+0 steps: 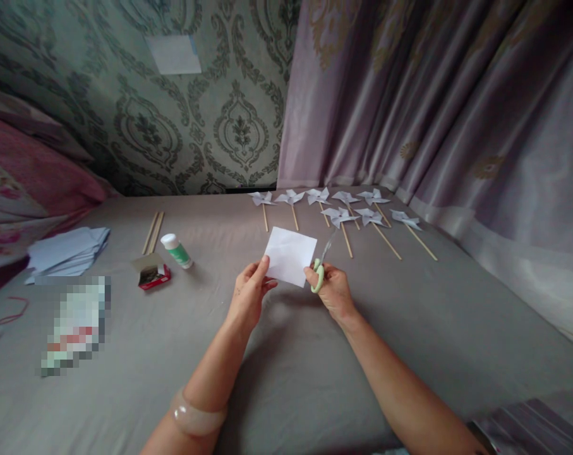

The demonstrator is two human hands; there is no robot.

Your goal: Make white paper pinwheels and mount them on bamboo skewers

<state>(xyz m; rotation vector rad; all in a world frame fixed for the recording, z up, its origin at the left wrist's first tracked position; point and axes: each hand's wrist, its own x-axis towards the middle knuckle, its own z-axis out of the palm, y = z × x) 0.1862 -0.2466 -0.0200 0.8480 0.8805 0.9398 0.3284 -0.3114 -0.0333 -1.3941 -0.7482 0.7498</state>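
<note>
A white square sheet of paper (290, 256) is held up over the bed, slightly tilted. My left hand (252, 287) pinches its left edge, thumb on top and fingers beneath. At the lower right corner, my right hand (332, 291) touches the paper with its thumb and also holds a pair of scissors (317, 276) with pale green handles. The blades point up and away, toward the paper pinwheels (340, 218). Whether the blades are apart is too small to tell.
Several pinwheels on sticks lie at the back right. On the left are a glue bottle (176, 251), an open red box (154, 276) of small pieces, wooden sticks (153, 232), stacked paper (68, 251), a blurred packet (78, 325) and red string (14, 309). Curtains (385, 95) hang at the right.
</note>
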